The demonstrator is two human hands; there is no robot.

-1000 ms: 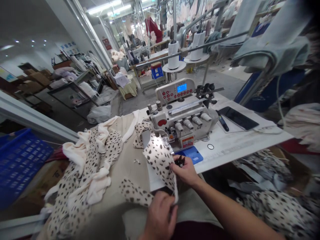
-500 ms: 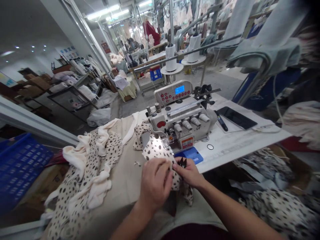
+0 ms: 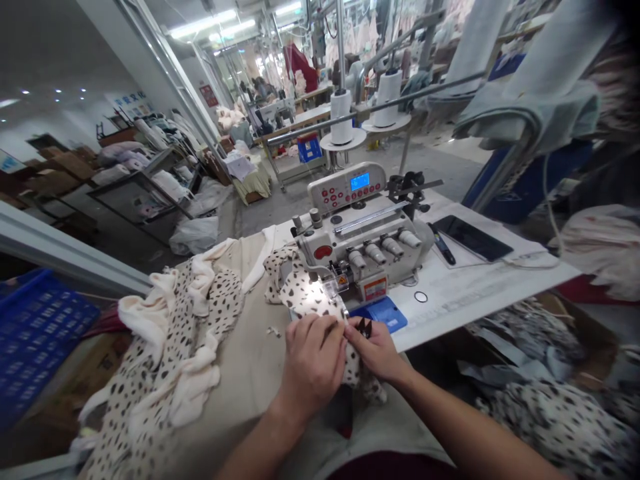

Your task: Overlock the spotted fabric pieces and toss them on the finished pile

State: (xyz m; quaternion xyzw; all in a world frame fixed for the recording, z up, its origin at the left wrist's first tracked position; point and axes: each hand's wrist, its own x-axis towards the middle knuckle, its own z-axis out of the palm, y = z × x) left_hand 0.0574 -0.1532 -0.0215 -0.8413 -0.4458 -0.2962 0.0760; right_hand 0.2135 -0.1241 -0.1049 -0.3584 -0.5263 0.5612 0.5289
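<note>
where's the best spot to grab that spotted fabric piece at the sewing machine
Probably the near edge of the spotted fabric piece, from the person's side. Its far end lies under the presser foot of the overlock sewing machine, while the near edge hangs free where the left hand and right hand pinch it.

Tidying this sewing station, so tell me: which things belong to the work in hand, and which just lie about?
In hand:
- spotted fabric piece, held by left hand and right hand
- thread snips in the right hand
- overlock machine

Lying about:
- phone
- small ring
- spotted fabric pile
- blue crate
</note>
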